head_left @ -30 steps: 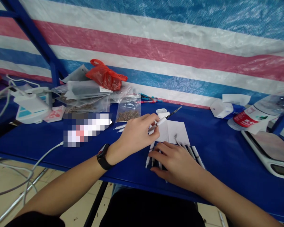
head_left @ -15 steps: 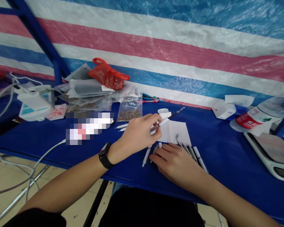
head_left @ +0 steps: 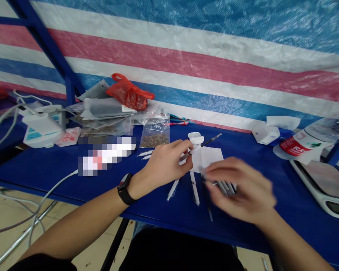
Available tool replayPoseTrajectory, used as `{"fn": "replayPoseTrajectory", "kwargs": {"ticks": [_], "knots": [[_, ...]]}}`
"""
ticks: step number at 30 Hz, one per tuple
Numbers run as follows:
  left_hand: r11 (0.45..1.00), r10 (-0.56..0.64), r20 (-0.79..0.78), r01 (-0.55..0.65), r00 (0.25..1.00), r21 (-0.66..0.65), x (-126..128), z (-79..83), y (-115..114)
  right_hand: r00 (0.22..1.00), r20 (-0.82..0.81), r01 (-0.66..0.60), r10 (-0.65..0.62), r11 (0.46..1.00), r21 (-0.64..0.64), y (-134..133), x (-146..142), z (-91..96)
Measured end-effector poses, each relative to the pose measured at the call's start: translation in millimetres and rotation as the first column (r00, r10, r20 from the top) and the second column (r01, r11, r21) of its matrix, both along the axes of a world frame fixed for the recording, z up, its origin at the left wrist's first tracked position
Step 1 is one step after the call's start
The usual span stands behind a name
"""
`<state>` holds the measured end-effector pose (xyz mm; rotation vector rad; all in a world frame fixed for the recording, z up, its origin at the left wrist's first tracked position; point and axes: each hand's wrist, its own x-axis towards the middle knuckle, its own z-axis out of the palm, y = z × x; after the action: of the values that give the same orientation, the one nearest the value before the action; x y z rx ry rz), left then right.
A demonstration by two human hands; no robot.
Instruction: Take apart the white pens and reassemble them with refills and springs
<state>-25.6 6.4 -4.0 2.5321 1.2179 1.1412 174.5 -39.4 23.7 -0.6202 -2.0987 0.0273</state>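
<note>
My left hand (head_left: 172, 160) is closed around a slim pen-like rod (head_left: 211, 139), whose dark end with a pale tip points up to the right. Blurred by motion, my right hand (head_left: 240, 188) pinches a thin dark rod (head_left: 209, 205) that slants down toward the table's front edge. Beneath its fingers lies a row of slim grey-white sticks (head_left: 226, 187), partly hidden. Two white-wrapped sticks, one left (head_left: 173, 189) and one right (head_left: 194, 188), rest between my hands. A creased white paper (head_left: 211, 156) lies just beyond, beside a small open white case (head_left: 195, 137).
A clear bag of small brown pieces (head_left: 154, 140), stacked plastic bags (head_left: 104, 109) and a red bag (head_left: 130, 94) lie at the back left. A white power strip (head_left: 43, 126) stands left. On the right are a labelled bottle (head_left: 299, 141) and a scale (head_left: 324, 184).
My right hand has lifted off the sticks and moved right and up, now with a thin dark rod. A white-wrapped stick shows where it was. My left hand keeps its hold.
</note>
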Motion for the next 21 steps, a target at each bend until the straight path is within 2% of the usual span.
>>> {"fn": "replayPoseTrajectory", "kwargs": {"ticks": [1,2,4,6,8,15,21], "knots": [[1.0,-0.018,-0.013,0.018,1.0,0.021,0,-0.6,-1,0.982,-0.184,0.053,-0.053,0.999,-0.007,2,5,4.9],[0.998,-0.032,-0.028,0.033,0.999,0.046,1,-1.4,-2,0.927,-0.365,0.093,-0.092,0.996,-0.013,5,10,9.0],[0.994,-0.053,-0.059,0.059,0.997,0.089,2,-3.0,-3,0.773,-0.613,0.128,-0.166,0.986,-0.106,12,18,14.4],[0.992,-0.06,-0.086,0.07,0.994,0.11,4,-4.2,-5,0.663,-0.717,0.095,-0.215,0.974,-0.204,19,24,16.5],[0.99,-0.063,-0.096,0.075,0.993,0.121,4,-4.8,-6,0.615,-0.754,0.064,-0.231,0.968,-0.245,25,27,16.4],[0.988,-0.074,-0.097,0.086,0.993,0.129,4,-3.3,-6,0.583,-0.752,0.029,-0.307,0.933,-0.358,31,25,12.4],[0.982,-0.112,-0.081,0.122,0.99,0.142,5,-3.2,-6,0.646,-0.694,-0.002,-0.317,0.909,-0.417,33,27,3.1]]}}
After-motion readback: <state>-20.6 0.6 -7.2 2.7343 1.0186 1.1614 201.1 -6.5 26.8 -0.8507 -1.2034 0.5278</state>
